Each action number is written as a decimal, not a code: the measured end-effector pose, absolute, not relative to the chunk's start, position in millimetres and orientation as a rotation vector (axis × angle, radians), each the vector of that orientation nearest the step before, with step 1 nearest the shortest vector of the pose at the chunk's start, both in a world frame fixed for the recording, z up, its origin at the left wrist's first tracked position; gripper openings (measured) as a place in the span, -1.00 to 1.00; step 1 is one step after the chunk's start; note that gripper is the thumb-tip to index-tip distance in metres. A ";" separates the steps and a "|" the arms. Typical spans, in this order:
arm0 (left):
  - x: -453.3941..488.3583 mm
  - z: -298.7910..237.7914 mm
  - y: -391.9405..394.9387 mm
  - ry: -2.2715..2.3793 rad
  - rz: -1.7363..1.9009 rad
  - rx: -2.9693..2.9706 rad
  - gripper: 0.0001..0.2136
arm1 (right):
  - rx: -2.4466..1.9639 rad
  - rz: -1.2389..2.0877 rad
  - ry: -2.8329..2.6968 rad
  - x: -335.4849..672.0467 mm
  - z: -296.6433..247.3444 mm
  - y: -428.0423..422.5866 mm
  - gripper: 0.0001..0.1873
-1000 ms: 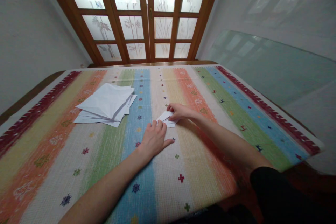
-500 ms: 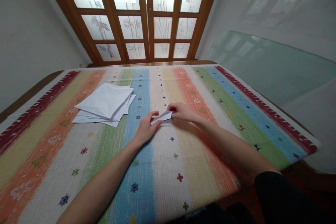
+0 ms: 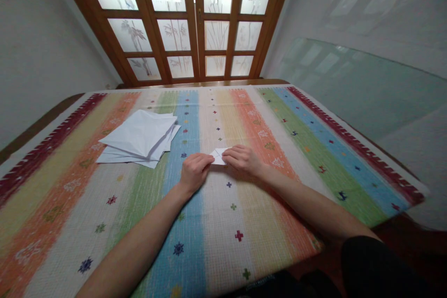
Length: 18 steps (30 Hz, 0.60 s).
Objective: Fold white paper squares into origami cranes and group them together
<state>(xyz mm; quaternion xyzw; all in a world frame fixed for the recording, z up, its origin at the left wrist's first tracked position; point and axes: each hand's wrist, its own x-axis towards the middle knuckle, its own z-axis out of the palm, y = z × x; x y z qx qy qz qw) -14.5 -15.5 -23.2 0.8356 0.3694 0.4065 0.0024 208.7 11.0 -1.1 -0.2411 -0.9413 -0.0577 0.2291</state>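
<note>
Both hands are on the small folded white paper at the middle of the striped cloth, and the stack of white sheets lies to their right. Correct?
Not quite. The head view shows the stack of white sheets to the left of the hands, not the right. The left hand and right hand are both on the small folded paper on the striped cloth.

Two hands – left [image 3: 194, 171], right [image 3: 243, 159] – one folded paper [image 3: 218, 155], one paper stack [image 3: 139, 138]

Both my bare forearms reach toward the frame's centre. My left hand [image 3: 194, 170] curls knuckles-up, and my right hand [image 3: 243, 159] lies just beside it, fingers bent, fingertips nearly meeting.
</note>
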 end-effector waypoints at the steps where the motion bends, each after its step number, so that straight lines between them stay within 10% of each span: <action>1: -14.3 -23.5 -15.5 1.145 1.193 2.657 -0.83 | -0.636 -0.227 -2.623 209.4 -6.2 9.5 -0.74; 18: -12.5 -13.3 -15.2 1.409 0.701 2.588 -0.74 | -1.185 0.240 -2.309 202.2 -15.4 -8.6 -0.78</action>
